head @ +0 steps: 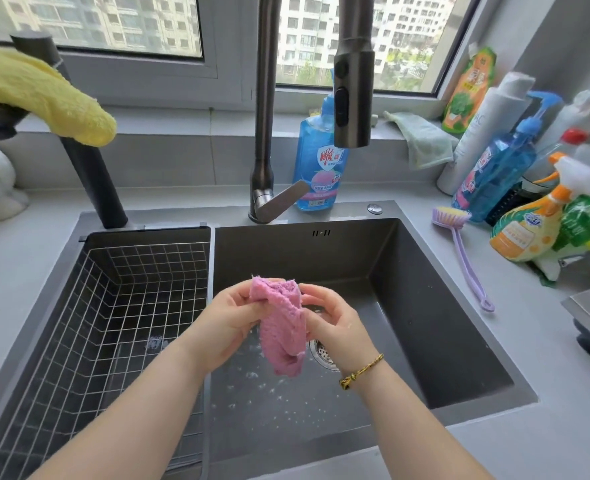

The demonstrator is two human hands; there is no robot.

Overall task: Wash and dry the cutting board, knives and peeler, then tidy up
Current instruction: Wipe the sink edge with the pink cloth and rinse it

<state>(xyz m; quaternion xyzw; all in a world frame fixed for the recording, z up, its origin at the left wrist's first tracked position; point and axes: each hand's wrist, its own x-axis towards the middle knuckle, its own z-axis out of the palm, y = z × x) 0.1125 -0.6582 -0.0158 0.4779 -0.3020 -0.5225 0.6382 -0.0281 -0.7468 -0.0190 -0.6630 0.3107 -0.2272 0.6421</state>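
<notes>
Nearest us, our left hand (pixel 231 317) and right hand (pixel 335 327) both grasp the pink nubbly cleaning cloth (pixel 283 327), fingers curled into its bunched top from either side. The cloth's long axis runs downward from that grip, and its free tail hangs between our 2 wrists, over the wet dark grey sink basin (pixel 442 306) and just beside the round metal drain strainer (pixel 323 355). The black wire draining basket (pixel 113 306) lies to the left. We judge that a wring or rinse comes next. Both hands are equally near, and the grey pull-down tap spout (pixel 352 98) stands straight beyond, with no water running. The cutting board, knives and peeler are not in view.
</notes>
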